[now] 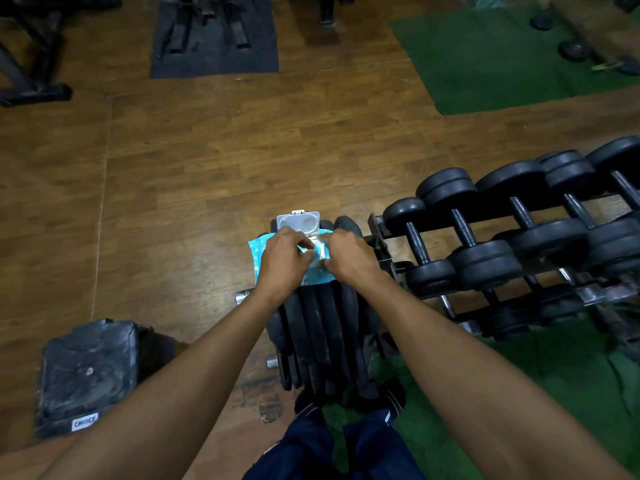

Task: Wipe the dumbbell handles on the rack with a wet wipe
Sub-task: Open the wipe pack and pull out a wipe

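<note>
A turquoise wet wipe pack (258, 249) lies on top of a stack of upright black weight plates (322, 327), its white flip lid (298, 221) standing open. My left hand (284, 259) rests on the pack and pinches at its opening. My right hand (349, 256) pinches a bit of white wipe (320, 252) at the same opening. The dumbbell rack (384, 244) stands to the right, carrying black dumbbells (415, 244) with dark metal handles in two tiers.
A dark square weight block labelled CHOICE (88, 375) sits on the wood floor at lower left. Green mats (502, 57) lie at upper right and under the rack. Machine frames (31, 64) stand at the far left. My legs and dark shoes (346, 403) are below.
</note>
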A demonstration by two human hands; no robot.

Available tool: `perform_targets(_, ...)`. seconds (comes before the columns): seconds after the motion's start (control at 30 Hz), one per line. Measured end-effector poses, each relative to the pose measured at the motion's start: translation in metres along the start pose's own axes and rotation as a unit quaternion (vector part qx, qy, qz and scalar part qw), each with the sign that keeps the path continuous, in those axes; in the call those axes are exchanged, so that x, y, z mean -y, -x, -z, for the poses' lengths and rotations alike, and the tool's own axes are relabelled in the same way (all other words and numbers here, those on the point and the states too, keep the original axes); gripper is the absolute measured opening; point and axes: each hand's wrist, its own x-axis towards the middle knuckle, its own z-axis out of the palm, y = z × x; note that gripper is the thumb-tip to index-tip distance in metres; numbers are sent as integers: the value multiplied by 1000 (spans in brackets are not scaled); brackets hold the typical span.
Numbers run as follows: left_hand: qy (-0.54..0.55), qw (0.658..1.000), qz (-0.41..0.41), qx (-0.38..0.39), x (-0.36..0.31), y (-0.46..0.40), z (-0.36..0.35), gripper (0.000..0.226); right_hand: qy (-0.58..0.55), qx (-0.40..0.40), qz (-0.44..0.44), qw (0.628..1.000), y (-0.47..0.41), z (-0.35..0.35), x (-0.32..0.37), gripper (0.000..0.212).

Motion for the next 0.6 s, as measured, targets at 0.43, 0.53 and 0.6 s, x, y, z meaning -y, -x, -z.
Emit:
perform_targets(0.43, -62, 997, 7, 33, 2, -6, -5, 12, -6, 4, -6, 1000, 4, 1, 3, 38)
perform_targets(0.53, -16, 999, 20, 34, 4, -6, -1, 12, -5, 2, -6, 1000, 5, 2, 2, 41)
perform_targets(0.6, 44, 998, 36, 34, 8, -5, 3, 17, -4, 2, -3, 1000, 5, 2, 2, 42)
